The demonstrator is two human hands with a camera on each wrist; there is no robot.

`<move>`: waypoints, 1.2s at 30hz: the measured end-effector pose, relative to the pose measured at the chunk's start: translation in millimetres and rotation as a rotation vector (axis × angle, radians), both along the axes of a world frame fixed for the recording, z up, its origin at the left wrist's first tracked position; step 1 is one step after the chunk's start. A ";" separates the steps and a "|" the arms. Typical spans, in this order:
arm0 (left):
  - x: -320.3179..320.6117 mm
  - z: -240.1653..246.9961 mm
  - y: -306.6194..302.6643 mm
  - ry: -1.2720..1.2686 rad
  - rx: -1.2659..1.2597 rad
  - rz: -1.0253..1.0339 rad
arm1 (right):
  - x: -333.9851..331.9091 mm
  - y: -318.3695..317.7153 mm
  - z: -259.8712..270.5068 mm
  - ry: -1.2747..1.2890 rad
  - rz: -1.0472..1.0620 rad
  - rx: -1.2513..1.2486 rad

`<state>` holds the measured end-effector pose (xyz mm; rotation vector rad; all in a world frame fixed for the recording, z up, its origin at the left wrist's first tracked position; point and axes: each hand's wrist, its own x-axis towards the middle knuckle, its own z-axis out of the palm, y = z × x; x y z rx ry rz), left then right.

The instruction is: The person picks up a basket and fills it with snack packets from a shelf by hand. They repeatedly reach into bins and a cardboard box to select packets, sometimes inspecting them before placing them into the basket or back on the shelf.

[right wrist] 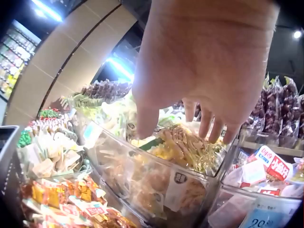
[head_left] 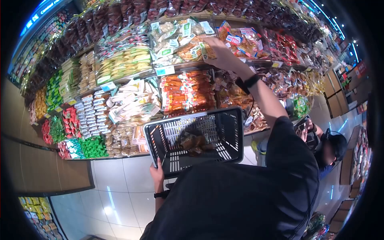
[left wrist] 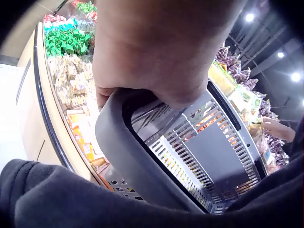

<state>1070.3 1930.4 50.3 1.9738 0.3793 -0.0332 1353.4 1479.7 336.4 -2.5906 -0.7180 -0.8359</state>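
Observation:
A black shopping basket [head_left: 236,136], with dark brown packets [head_left: 194,141] lying inside, is held by my left hand [head_left: 157,175] at its near left corner. From the left wrist view, my left hand [left wrist: 156,57] curls over the grey basket rim [left wrist: 137,156]. My right hand [head_left: 219,55] is over a bin of clear packets. In the right wrist view, my right hand [right wrist: 204,71] points down with thumb and fingers spread over a yellowish-brown packet [right wrist: 183,148]; whether the fingertips touch it is unclear.
Tiered bins of snacks spread around the basket, with orange-red packets [head_left: 186,94] just beyond it. Clear bin walls [right wrist: 142,168] stand below my right hand. A person in a black cap [head_left: 336,145] is at the right; tiled floor [head_left: 116,188] lies at the lower left.

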 end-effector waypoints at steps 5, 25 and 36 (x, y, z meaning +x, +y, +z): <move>-0.8 -2.7 -3.3 -0.085 0.009 0.023 | 66.4 -17.9 -14.8 0.219 0.110 -0.148; 7.3 -0.2 1.7 0.059 0.094 0.013 | 81.5 20.2 -24.6 0.118 -0.190 -0.366; 41.6 5.1 3.5 -0.084 0.062 0.070 | 90.8 3.3 -13.6 0.136 -0.093 -0.321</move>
